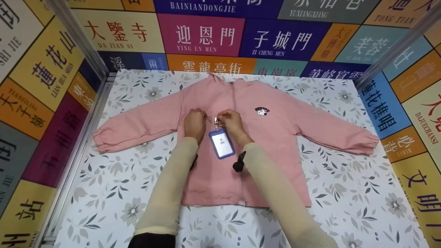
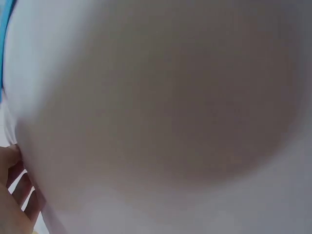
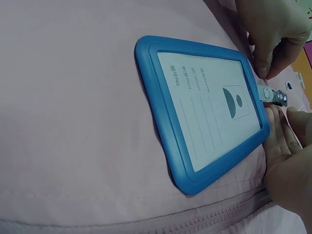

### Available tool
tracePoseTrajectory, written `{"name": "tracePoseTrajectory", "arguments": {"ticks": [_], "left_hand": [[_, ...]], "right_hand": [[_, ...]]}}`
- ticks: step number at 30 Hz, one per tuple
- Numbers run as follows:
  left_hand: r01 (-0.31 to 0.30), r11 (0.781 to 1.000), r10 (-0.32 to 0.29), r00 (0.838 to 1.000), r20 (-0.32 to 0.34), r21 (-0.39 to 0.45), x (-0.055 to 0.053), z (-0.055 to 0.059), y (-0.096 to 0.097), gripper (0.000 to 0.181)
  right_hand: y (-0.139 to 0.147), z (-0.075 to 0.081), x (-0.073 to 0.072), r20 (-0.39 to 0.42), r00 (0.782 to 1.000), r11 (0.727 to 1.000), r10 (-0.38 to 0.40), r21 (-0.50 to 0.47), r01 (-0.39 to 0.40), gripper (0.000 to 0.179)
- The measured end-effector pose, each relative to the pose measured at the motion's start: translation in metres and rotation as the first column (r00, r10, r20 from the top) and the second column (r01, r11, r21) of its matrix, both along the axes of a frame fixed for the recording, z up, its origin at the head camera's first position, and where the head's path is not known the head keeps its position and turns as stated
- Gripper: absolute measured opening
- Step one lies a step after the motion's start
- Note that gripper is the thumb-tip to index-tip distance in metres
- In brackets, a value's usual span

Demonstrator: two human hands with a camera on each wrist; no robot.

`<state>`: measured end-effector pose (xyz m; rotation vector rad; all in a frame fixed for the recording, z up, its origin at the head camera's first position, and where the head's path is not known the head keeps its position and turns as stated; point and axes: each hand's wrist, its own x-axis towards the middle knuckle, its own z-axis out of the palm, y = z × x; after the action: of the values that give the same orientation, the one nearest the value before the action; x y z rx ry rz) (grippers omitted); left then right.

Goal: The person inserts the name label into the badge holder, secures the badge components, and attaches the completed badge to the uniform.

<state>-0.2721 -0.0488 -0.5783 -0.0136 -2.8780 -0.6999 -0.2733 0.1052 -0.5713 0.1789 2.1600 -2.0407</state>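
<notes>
A pink zip-up jacket (image 1: 213, 179) lies spread with both sleeves out. On its chest, left of the zipper, rests a blue-framed badge holder (image 1: 215, 144) with a white card inside. A clear strap joins the holder to a small metal clip (image 3: 280, 97). My right hand (image 1: 231, 122) pinches this clip between thumb and fingers. Just left of it, my left hand (image 1: 195, 124) pinches a bit of jacket fabric beside the clip. Blurred fabric fills most of the left wrist view, so the clip's jaws are hidden there.
A white tabletop with a leaf print (image 1: 131, 179) lies under the jacket. Panels of coloured sign tiles (image 1: 200, 34) stand at the back and sides, with metal frame posts at the corners. A small cartoon patch (image 1: 262, 111) sits on the jacket's right chest.
</notes>
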Motion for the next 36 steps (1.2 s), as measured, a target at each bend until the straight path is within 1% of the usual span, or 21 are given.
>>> {"name": "tracePoseTrajectory", "arguments": {"ticks": [5,8,12,16,21,24,27,30,32,36], "left_hand": [[0.042,0.998,-0.043,0.999,0.008,0.04,0.002,0.006,0.001,0.024],[0.059,0.996,-0.059,0.998,0.011,0.063,0.001,0.009,0.002,0.023],[0.037,0.993,-0.04,0.999,0.025,0.114,-0.001,0.01,0.002,0.019],[0.014,0.983,-0.022,0.999,0.044,0.184,0.0,0.01,0.001,0.021],[0.017,0.96,-0.038,0.997,0.072,0.279,0.002,0.003,-0.003,0.023],[0.013,0.946,-0.039,0.996,0.076,0.325,0.003,-0.001,-0.005,0.022],[0.011,0.94,-0.03,0.998,0.051,0.342,0.004,-0.004,-0.006,0.02],[0.017,0.943,-0.022,1.0,0.01,0.334,0.004,-0.009,-0.007,0.019],[0.018,0.94,-0.017,1.0,-0.008,0.341,0.006,-0.012,-0.007,0.019],[0.015,0.916,-0.006,1.0,-0.024,0.401,0.008,-0.015,-0.009,0.017]], "right_hand": [[0.002,0.002,0.0,0.005,1.0,1.0,0.003,-0.019,-0.003,0.015],[0.002,0.003,0.001,0.012,1.0,1.0,-0.004,-0.015,0.004,0.015],[0.001,0.003,0.002,0.004,1.0,0.999,-0.014,0.032,0.014,0.015],[-0.003,0.003,0.002,-0.029,0.999,0.995,-0.026,0.096,0.029,0.014],[-0.009,0.004,0.003,-0.068,0.997,0.987,-0.042,0.154,0.053,0.012],[-0.012,0.003,0.003,-0.096,0.994,0.979,-0.048,0.192,0.065,0.011],[-0.014,0.002,0.003,-0.125,0.991,0.974,-0.041,0.217,0.068,0.011],[-0.016,0.004,0.002,-0.158,0.987,0.967,-0.019,0.249,0.058,0.011],[-0.017,0.005,0.002,-0.173,0.985,0.958,0.0,0.284,0.05,0.012],[-0.019,0.005,0.001,-0.19,0.982,0.931,0.02,0.361,0.051,0.01]]}}
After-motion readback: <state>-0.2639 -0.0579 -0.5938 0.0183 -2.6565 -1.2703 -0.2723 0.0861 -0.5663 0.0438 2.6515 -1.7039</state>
